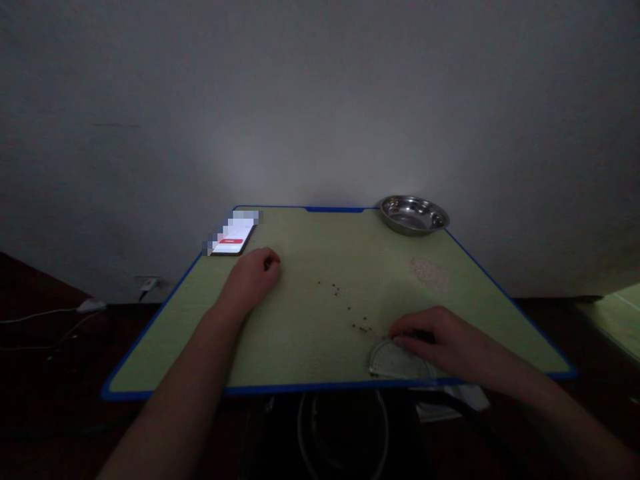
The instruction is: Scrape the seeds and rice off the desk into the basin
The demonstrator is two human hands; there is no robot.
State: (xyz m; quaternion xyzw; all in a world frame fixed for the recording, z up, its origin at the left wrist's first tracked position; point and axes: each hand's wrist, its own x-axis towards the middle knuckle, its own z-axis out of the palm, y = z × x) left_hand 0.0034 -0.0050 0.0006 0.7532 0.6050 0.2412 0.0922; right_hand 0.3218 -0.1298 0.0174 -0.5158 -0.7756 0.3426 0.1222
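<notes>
My left hand (256, 272) rests on the green tabletop near the phone, its fingers curled closed; what they hold, if anything, is hidden. Low on the right, my right hand (435, 337) has thumb and forefinger pinched together, and I cannot make out anything between them. Right beneath those fingertips, at the front edge, lies a clear half-round piece with fine markings (397, 360), which resembles a protractor. Several small dark seeds (361, 328) are scattered just left of the right fingertips, and more dark seeds (335, 288) lie farther back between the hands.
A thin patch of pale grains (429, 273) lies on the right side. Behind it, a shiny metal bowl (414, 227) stands at the back right corner. A lit phone (233, 233) lies at the back left. The blue-edged table (300, 360) adjoins a grey wall (320, 100).
</notes>
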